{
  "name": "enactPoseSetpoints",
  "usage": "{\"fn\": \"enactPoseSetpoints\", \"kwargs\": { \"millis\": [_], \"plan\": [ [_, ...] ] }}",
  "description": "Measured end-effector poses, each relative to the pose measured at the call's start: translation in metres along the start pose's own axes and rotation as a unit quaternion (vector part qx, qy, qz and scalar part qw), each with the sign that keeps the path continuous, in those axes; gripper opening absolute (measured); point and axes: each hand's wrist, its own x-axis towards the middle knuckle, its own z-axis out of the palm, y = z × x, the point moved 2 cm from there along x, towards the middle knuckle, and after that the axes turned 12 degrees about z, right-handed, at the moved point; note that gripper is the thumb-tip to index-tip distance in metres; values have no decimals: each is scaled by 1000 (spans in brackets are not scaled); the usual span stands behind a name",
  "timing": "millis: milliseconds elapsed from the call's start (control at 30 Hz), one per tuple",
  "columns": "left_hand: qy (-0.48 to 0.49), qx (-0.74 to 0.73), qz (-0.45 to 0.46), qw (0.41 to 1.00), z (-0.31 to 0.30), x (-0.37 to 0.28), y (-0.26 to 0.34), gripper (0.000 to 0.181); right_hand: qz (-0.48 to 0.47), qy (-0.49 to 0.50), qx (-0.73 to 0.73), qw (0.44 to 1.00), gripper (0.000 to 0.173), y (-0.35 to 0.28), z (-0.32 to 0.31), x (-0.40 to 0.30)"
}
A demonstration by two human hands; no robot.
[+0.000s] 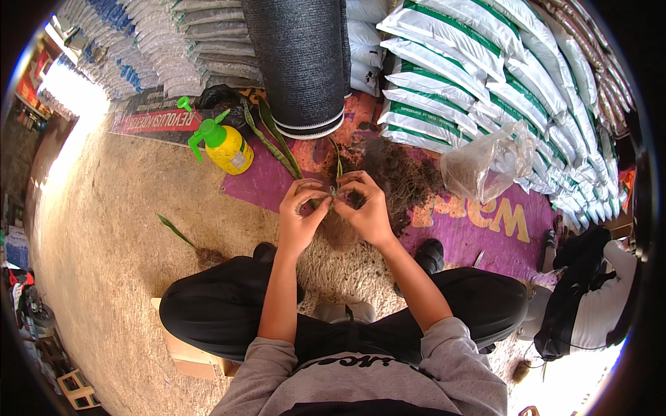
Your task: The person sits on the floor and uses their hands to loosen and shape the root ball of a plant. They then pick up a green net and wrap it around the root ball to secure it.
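Note:
My left hand (302, 210) and my right hand (368, 210) meet in front of me, thumbs and forefingers pinching a thin, pale string (333, 192). Just beneath them a brown fibrous root ball (339, 236) is partly hidden by the fingers. A narrow snake plant leaf (339, 158) rises behind the hands. Longer yellow-edged snake plant leaves (276, 138) stand beyond my left hand, their base covered by it. Loose dark roots and soil (398, 179) lie spread beyond my right hand. On the floor to the left rests a small snake plant (177, 230) with a brown root ball (209, 257).
A yellow spray bottle (231, 153) stands ahead left, near an upright roll of black netting (302, 67). White-and-green sacks (432, 99) are stacked right, behind a clear plastic bag (481, 166). A purple banner (468, 244) covers some floor. Another person (588, 301) is at far right.

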Motion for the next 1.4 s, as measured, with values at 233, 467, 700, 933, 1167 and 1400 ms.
{"fn": "enactPoseSetpoints", "kwargs": {
  "millis": [233,467,700,933,1167,1400],
  "plan": [
    [81,61,35,994,6,-4,1,8,-25,39,-78,996,19,-1,-1,-2],
    [83,-13,-25,996,-4,-2,-2,11,21,-27,16,999,16,8,-5,4],
    [-40,51,0,998,-17,1,10,16,-16,-87,-48,995,17,-2,-16,6],
    [-46,56,-2,997,-9,0,13,11,-42,-90,-107,989,22,-7,-14,2],
    [-33,87,40,995,-4,-2,11,10,-68,-64,-172,981,21,-11,-11,-2],
    [34,57,37,997,-4,-3,5,8,-11,-64,-152,986,26,-10,-15,-1]
  ]
}}
